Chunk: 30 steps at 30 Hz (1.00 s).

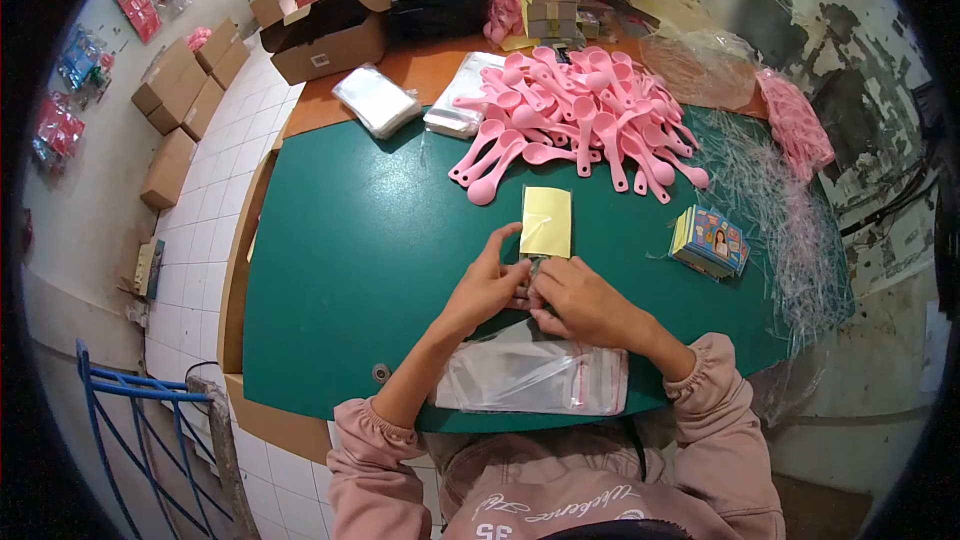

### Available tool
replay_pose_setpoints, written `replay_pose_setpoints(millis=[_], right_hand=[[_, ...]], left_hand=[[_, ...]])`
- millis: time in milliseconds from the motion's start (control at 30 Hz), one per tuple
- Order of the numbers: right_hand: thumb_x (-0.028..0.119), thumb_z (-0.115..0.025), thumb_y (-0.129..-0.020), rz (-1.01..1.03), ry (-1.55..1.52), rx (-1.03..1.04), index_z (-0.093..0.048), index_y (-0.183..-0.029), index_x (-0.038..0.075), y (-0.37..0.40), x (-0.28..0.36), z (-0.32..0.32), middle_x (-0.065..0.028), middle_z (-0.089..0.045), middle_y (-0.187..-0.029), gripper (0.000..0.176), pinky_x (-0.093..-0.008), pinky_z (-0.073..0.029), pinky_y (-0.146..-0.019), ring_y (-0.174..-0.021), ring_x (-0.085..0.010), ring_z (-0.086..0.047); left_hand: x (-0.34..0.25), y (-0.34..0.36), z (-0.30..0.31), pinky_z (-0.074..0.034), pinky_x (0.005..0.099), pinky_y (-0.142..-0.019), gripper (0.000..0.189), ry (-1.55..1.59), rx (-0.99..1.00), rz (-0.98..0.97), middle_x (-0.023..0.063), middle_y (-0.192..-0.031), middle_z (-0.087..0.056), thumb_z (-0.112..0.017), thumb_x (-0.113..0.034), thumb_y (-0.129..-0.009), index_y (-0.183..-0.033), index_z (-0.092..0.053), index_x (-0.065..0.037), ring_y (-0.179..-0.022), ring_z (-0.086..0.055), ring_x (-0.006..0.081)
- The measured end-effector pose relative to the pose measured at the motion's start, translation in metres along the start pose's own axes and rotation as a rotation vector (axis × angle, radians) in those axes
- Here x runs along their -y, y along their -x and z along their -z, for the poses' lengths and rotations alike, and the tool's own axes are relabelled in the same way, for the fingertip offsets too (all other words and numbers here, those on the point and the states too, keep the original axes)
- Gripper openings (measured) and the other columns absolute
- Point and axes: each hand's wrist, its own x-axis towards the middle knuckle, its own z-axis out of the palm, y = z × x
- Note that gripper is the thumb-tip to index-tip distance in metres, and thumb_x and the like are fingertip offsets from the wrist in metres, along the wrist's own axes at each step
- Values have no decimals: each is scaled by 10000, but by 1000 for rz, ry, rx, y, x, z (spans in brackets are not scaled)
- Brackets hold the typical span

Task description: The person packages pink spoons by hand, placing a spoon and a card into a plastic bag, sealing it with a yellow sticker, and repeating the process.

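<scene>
A pale yellow card (547, 218) lies in a clear plastic bag on the green table (340, 260), just ahead of my hands. My left hand (487, 287) pinches the near end of this bag, its index finger stretched along the card's left side. Close beside it, my right hand (580, 300) has its fingers bent and closed on the same end. Fingers partly hide what is between them. Below my wrists lies a stack of clear plastic bags (530, 375). Beyond the card is a heap of pink plastic spoons (585, 115).
A stack of printed cards (710, 243) stands to the right, with tangled plastic strands (775, 230) past it. Packs of clear bags (377, 101) lie at the back left, near an open cardboard box (328, 45). Bundled card stacks (552, 0) stand behind the spoons.
</scene>
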Motion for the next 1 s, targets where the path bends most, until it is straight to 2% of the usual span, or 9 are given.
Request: replay_pose_setpoints(millis=[133,300,500,567,733,767,800,833,1000], right_hand=[[145,-609,-738,32,79,13,-494,-797,65,5,4,1,-86,-470,-824,152,-345,-379,-743,-794,-256,-484],[171,-578,-791,-133,-375,334,-482,-831,38,17,7,44,-76,-469,-809,169,-330,-379,-756,-797,-194,-484],[109,-586,-806,-440,-735,55,-514,-864,22,74,-69,161,-26,-515,-837,127,-266,-427,-690,-724,-141,-515],[91,-545,-815,-687,-389,-157,-519,-928,7,87,-115,192,-70,-556,-847,143,-306,-454,-690,-723,-169,-558],[29,-603,-704,-443,666,-287,-485,-1118,-14,91,-107,150,-164,-528,-1039,433,-368,-415,-852,-929,-274,-538],[3,-634,-682,-244,356,-223,-453,-1173,44,66,-87,129,-148,-487,-1076,525,-353,-432,-809,-959,-262,-512],[35,-674,-667,-455,82,-70,-410,-1230,73,53,-66,99,-146,-469,-1094,622,-345,-420,-834,-1008,-272,-488],[92,-711,-655,-279,-99,21,-412,-1215,75,35,-46,77,-145,-443,-1131,635,-355,-411,-853,-1035,-293,-474],[188,-707,-674,-46,163,-76,-437,-1136,55,8,-44,17,-183,-416,-1143,552,-408,-399,-851,-1012,-338,-468]], left_hand=[[8,-5,3,-535,274,-617,547,-63,-40,-95,89,-797,-594,-509,8,-826,-1304,-262,-90,-678,-591,132],[8,-7,2,-533,275,-639,548,46,-125,-120,109,-828,-603,-520,7,-822,-1302,-270,-82,-696,-594,136],[4,-6,6,-528,279,-685,574,73,-7,-77,135,-897,-597,-529,-1,-823,-1318,-252,-88,-757,-608,160],[3,-5,3,-527,277,-690,592,122,11,-59,151,-942,-589,-532,-5,-823,-1329,-237,-95,-779,-615,171],[-5,4,-1,-526,278,-692,781,-28,91,-122,216,-1153,-495,-594,19,-779,-1381,-122,-137,-880,-615,213],[-5,4,-2,-526,278,-692,781,-29,93,-117,216,-1153,-495,-594,19,-779,-1381,-122,-137,-880,-615,213],[-5,4,-2,-524,279,-695,821,12,115,-109,229,-1195,-461,-611,22,-766,-1388,-101,-142,-895,-610,214],[-6,3,-1,-523,280,-699,861,49,135,-99,242,-1238,-427,-628,25,-753,-1395,-81,-148,-910,-605,214],[-11,6,9,-514,285,-728,905,76,247,-63,248,-1310,-345,-639,16,-748,-1402,-39,-158,-950,-593,235]])
